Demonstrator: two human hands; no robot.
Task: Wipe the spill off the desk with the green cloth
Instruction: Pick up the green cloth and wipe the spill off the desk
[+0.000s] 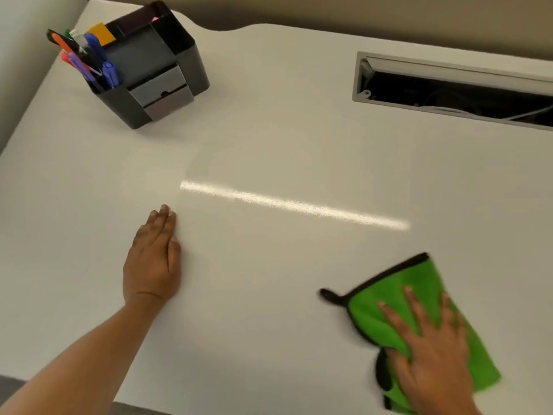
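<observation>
Desk [269, 145] bears right hand [431, 354] on green cloth [398, 295].

Near the white desk [269, 130] edge lay a bright green cloth [398, 298] trimmed in black, while far across the desk a black organizer [167, 64] held blue, purple and orange pens [89, 55].

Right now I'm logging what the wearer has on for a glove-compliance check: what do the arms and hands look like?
Both are bare. The left hand has no glove, ring, or watch, and its forearm shows uncovered down to the frame's edge, with no sleeve in view. The right hand is also ungloved with no ring visible; it is motion-blurred, and its wrist leaves the frame, so a watch or sleeve there cannot be judged.
</observation>
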